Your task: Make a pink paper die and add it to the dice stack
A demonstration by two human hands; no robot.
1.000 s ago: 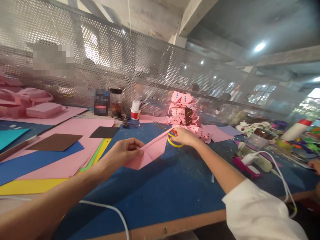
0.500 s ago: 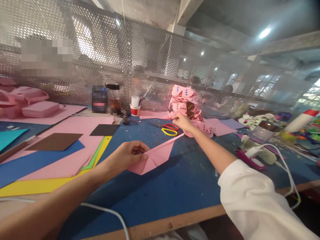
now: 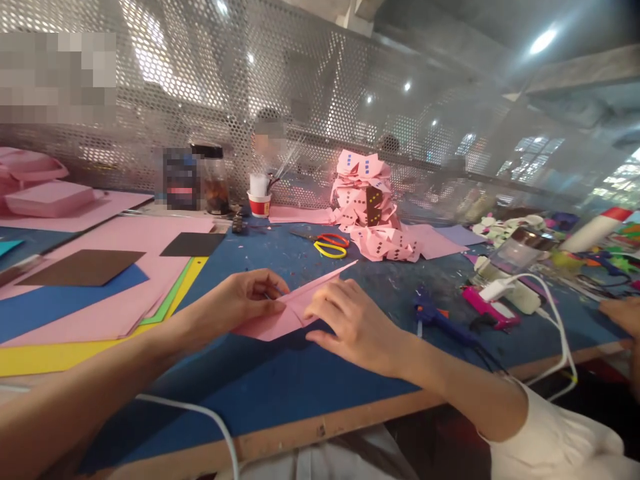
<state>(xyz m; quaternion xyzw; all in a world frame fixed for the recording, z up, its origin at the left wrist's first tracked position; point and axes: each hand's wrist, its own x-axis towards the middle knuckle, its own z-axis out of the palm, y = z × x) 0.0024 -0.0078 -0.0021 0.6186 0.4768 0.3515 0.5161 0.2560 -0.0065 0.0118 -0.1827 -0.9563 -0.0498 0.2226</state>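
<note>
My left hand [image 3: 245, 297] pinches a folded piece of pink paper [image 3: 270, 325] between thumb and fingers, just above the blue table. Over the paper's right part lies my right hand [image 3: 357, 323], its fingers bent against the sheet and the thumb held apart below them. The hand hides some of that side; a narrow pointed fold sticks out beyond it. Behind the paper rest scissors [image 3: 331, 249] with red and yellow handles. Farther back rises a stack of folded pink paper pieces [image 3: 350, 193] printed with dark and blue dots.
Coloured sheets [image 3: 170, 283] lie at left. A red-and-white cup [image 3: 259, 205] and a lidded jar [image 3: 217, 190] stand near the perforated metal screen [image 3: 300, 87]. On the right are a blue glue gun [image 3: 440, 321], a pink device [image 3: 493, 310] with a white cable, and another person's hand [image 3: 620, 313].
My right hand has come back from beside the dotted stack to the pink paper in my left hand. The glue gun has come into sight. The camera view has shifted slightly.
</note>
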